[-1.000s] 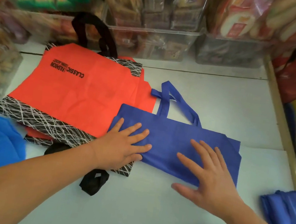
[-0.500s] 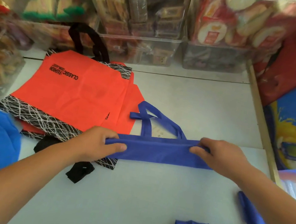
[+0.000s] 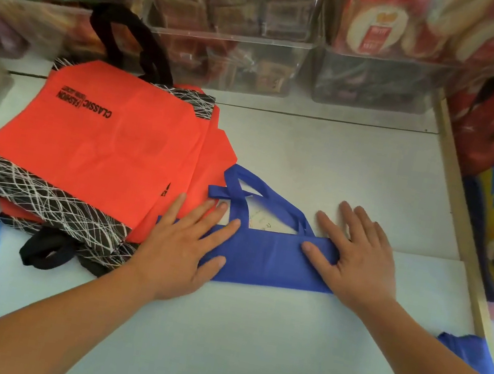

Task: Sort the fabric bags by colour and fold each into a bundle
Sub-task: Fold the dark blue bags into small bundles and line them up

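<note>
Blue bag (image 3: 269,260): lying folded into a long strip at frame centre on the bench (image 3: 248,332), handles pointing up-frame.
Left hand (image 3: 179,250): pressing the strip's left end, fingers spread flat.
Right hand (image 3: 359,263): pressing the right end, fingers spread flat.
Orange bags (image 3: 99,150): lying stacked at frame left, just beside the strip.

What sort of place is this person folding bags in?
Most likely a small shop or its stockroom, though I cannot be sure. Along the back, clear plastic bins hold packaged snacks, and a stack of orange carrier bags lies on the white counter beside the blue bag being folded.
</note>
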{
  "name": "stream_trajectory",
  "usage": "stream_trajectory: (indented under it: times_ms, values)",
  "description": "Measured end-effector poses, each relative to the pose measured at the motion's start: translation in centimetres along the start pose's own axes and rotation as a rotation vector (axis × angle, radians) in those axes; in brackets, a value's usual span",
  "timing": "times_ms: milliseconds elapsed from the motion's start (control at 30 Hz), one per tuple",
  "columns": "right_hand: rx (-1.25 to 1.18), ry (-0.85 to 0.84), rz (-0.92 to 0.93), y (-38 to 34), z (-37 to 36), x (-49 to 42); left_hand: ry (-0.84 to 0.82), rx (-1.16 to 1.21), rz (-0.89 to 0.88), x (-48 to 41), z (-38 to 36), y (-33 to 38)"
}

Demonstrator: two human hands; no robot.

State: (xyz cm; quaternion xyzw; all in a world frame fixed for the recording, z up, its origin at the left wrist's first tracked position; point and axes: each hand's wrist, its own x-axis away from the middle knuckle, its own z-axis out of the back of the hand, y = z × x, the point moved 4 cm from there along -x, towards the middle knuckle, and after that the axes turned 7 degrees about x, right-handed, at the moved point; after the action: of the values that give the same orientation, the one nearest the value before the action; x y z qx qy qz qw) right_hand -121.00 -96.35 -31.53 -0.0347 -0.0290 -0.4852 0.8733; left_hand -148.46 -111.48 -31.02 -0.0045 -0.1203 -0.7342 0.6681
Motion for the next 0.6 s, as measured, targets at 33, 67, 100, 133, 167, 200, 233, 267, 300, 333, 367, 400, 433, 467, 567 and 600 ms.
stream_trajectory:
  times_ms: [33,67,100,133,167,200,233,267,300,333,367,400,433,467,567,600]
  values:
    - [0.013,-0.047,-0.007,0.0,-0.1,-0.1,-0.022,0.004,0.017,-0.1,-0.4,-0.2]
    - [0.029,-0.065,-0.006,0.1,-0.2,-0.2,-0.034,-0.004,0.02,-0.1,-0.7,-0.4]
    - [0.047,-0.067,-0.002,0.1,-0.3,-0.1,-0.034,-0.013,0.017,-0.1,-0.9,-0.5]
    - [0.057,-0.066,0.0,0.2,-0.3,-0.1,-0.035,-0.014,0.016,-0.2,-1.1,-0.4]
    - [0.062,-0.065,0.003,0.1,-0.3,0.0,-0.032,-0.008,0.016,-0.2,-1.1,-0.4]
    - [0.066,-0.066,0.004,0.0,-0.2,-0.1,-0.024,0.002,0.019,-0.3,-1.1,-0.4]
    - [0.082,-0.069,0.001,0.0,-0.3,-0.1,-0.013,0.01,0.023,-0.4,-1.2,-0.5]
    - [0.103,-0.066,-0.004,0.0,-0.4,-0.1,-0.01,0.015,0.029,-0.5,-1.3,-0.5]
    - [0.129,-0.051,-0.011,-0.1,-0.4,-0.1,-0.006,0.013,0.034,-0.5,-1.3,-0.5]
    - [0.162,-0.019,-0.009,-0.4,-0.2,0.0,-0.003,0.011,0.04,-0.6,-1.3,-0.5]
    - [0.188,0.028,0.008,-1.0,0.2,0.2,-0.003,0.014,0.044,-0.6,-1.2,-0.5]
    - [0.19,0.089,0.033,-2.1,0.6,0.9,-0.011,0.017,0.046,-0.6,-1.1,-0.4]
    - [0.158,0.152,0.058,-3.6,1.0,1.8,-0.018,0.019,0.052,-0.5,-1.1,-0.4]
    - [0.106,0.201,0.073,-5.4,1.3,3.0,-0.022,0.021,0.063,-0.5,-1.1,-0.4]
    - [-0.002,0.139,0.036,-10.3,-0.1,5.6,-0.015,0.071,0.125,-0.2,-1.0,0.6]
    - [-0.025,0.095,-0.002,-11.0,-0.9,5.8,0.012,0.111,0.145,0.1,-1.0,1.1]
